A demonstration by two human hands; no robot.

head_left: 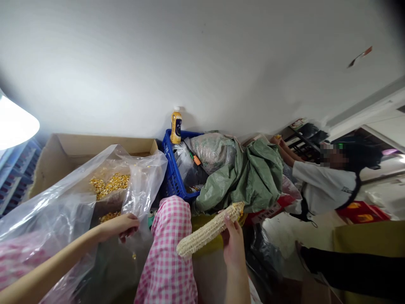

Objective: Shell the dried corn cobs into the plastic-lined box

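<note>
My right hand (233, 242) grips a corn cob (205, 234) near its far end, above my pink checked trouser leg. Most of the cob is stripped pale, with a few yellow kernels left at the tip by my fingers. My left hand (126, 226) hangs over the clear plastic bag, fingers curled downward; whatever they hold is hidden. Just below it, a yellow kernel (134, 256) shows against the dark background. Loose corn kernels (115, 185) lie in the clear plastic bag (144, 177), which drapes over a cardboard box (101, 143).
Behind my knee, a blue basket (173, 169) holds bags and an orange-handled tool (196, 160). A yellow drink bottle (176, 126) stands at its rim by the wall. A green woven sack (259, 169) lies right of it. Another person (322, 185) works at the sack's far side.
</note>
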